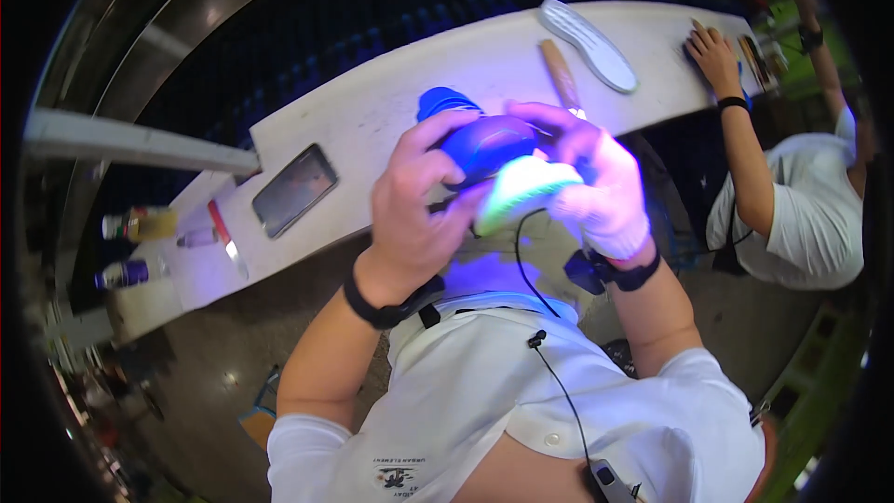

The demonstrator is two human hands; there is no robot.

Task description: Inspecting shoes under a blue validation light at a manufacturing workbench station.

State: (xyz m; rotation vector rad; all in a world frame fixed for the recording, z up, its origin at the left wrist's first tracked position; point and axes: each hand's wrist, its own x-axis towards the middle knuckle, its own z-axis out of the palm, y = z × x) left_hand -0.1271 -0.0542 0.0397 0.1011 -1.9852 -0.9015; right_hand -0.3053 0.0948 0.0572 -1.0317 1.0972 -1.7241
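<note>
A blue shoe (489, 144) is held up between my two hands over the near edge of the white bench. My left hand (414, 188) is bare and grips the shoe's left side, fingers curled round it. My right hand (607, 194), in a white glove, has its fingers bent over the shoe's right side. A sole (526, 188), glowing pale green in violet light, lies against the near side of the shoe; the gloved hand touches it. Whether the sole is fixed to the shoe I cannot tell. A black cable (521, 261) hangs just below.
On the white bench (354, 112) lie a phone (295, 188), a red-handled knife (226, 237), a wooden-handled tool (559, 73) and a white sole (589, 45). Small bottles (140, 224) stand far left. A co-worker's hand (715, 61) rests at right. A dark conveyor (372, 28) runs behind.
</note>
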